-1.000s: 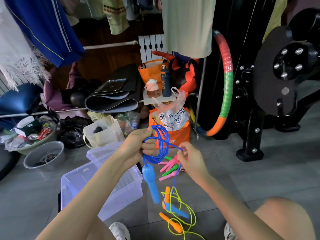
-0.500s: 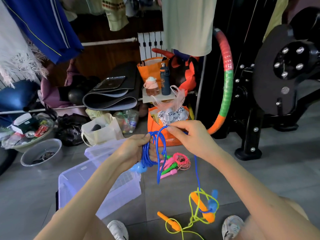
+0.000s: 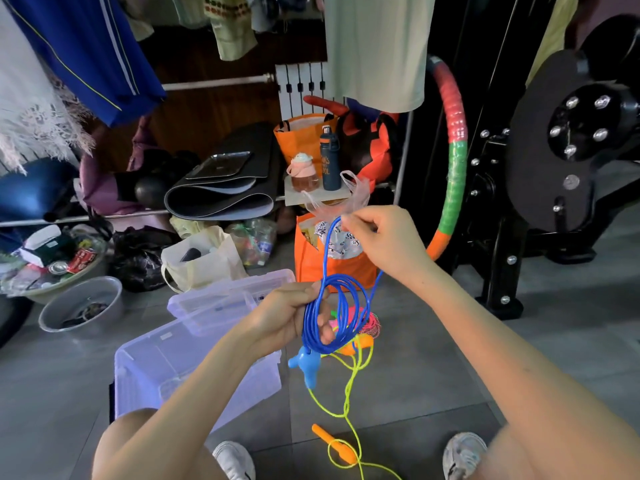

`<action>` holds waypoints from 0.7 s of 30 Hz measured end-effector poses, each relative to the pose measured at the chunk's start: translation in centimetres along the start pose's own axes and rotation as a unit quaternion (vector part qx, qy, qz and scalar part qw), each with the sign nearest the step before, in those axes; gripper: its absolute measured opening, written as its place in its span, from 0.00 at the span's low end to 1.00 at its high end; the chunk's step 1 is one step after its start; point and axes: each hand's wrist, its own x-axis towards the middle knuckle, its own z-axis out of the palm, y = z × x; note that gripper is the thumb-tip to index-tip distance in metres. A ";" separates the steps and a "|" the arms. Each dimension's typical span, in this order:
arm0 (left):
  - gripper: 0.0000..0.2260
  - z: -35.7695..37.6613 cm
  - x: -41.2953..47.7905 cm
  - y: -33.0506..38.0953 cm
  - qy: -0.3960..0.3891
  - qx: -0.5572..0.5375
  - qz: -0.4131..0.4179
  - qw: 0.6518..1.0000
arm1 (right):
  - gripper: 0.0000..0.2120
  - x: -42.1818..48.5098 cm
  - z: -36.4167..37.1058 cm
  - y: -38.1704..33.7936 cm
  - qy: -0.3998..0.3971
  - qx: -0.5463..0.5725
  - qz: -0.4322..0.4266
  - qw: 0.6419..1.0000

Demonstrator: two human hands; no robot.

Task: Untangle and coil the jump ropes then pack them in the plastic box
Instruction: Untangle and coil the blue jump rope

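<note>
My left hand (image 3: 287, 317) grips a bundle of loops of the blue jump rope (image 3: 341, 313), and its light-blue handles (image 3: 306, 367) hang just below the hand. Higher up, my right hand (image 3: 384, 239) pinches a strand of the same rope and holds it above the coil. A yellow-green rope (image 3: 348, 400) with orange handles (image 3: 332, 441) is caught up in the blue one; part of it trails on the floor. A pink coiled rope (image 3: 369, 323) with pink and green handles lies on the floor behind the blue coil. The clear plastic box (image 3: 162, 365) stands open at lower left.
The box's lid (image 3: 225, 299) leans behind it. An orange bag (image 3: 332, 261), a cream tote (image 3: 204, 261), a grey bowl (image 3: 83, 303) and a cluttered rack stand beyond. A hula hoop (image 3: 453, 161) and black gym machine (image 3: 554, 161) are at the right. My shoes (image 3: 464, 452) are at the bottom.
My right hand rose from beside the left hand, drawing a blue strand up above the coil. The second blue handle and the yellow-green rope tangled with it lifted off the floor toward my left hand.
</note>
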 end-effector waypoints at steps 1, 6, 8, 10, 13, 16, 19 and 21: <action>0.06 -0.1 -0.2 0.0 -0.005 -0.003 -0.002 1.000 | 0.16 0.4 0.0 0.5 0.010 -0.013 0.004 1.000; 0.08 -0.5 -0.4 0.0 -0.012 -0.025 -0.006 1.000 | 0.17 1.2 0.1 2.6 0.021 -0.043 0.016 0.999; 0.08 -0.6 -0.3 0.2 -0.014 -0.044 -0.008 0.999 | 0.17 1.1 0.4 3.3 0.016 -0.063 0.031 0.997; 0.08 -0.7 -0.3 0.4 -0.032 -0.073 -0.004 0.997 | 0.18 0.6 0.7 4.1 0.001 -0.062 0.054 0.997; 0.12 -1.3 -0.3 0.8 -0.082 -0.118 0.012 0.989 | 0.16 -1.4 1.5 4.7 -0.093 0.091 0.147 0.981; 0.09 -1.7 -0.2 1.4 -0.121 -0.154 0.039 0.980 | 0.14 -4.3 2.8 4.9 -0.200 0.258 0.228 0.917; 0.09 -2.0 0.1 1.8 -0.102 -0.168 0.050 0.979 | 0.22 -5.5 3.0 4.6 -0.256 0.420 0.283 0.823; 0.11 -2.2 0.3 1.9 -0.072 -0.166 0.054 0.982 | 0.31 -5.7 2.9 4.1 -0.270 0.480 0.296 0.781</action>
